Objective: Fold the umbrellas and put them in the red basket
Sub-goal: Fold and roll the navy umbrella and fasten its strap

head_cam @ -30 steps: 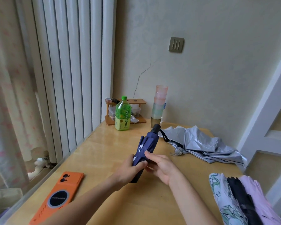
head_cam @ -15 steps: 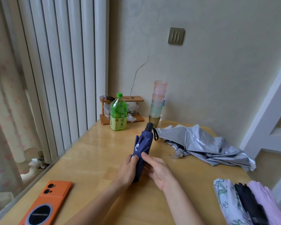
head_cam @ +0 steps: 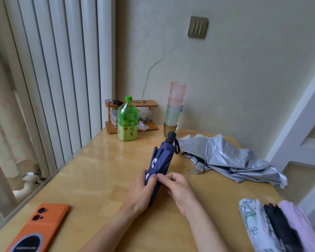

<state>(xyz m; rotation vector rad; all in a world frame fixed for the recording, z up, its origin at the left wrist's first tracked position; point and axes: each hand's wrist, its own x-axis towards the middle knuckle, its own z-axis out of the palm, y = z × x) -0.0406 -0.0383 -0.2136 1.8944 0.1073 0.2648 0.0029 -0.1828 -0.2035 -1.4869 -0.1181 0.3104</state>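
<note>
Well inside the table [head_cam: 98, 179] edges, left hand [head_cam: 140, 191] grips the navy umbrella [head_cam: 161, 159], right hand [head_cam: 178, 190] pinches its fabric.

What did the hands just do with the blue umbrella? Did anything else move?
The right hand had straight fingers a moment ago. Now they are curled and pinch the fabric of the navy umbrella, right beside the left hand, which keeps gripping its near end. The umbrella stayed tilted, handle pointing away. The silver umbrella and orange phone did not move.

Bare table [head_cam: 98, 171] left; silver umbrella [head_cam: 225, 157] right, green bottle [head_cam: 127, 120] beyond.
</note>
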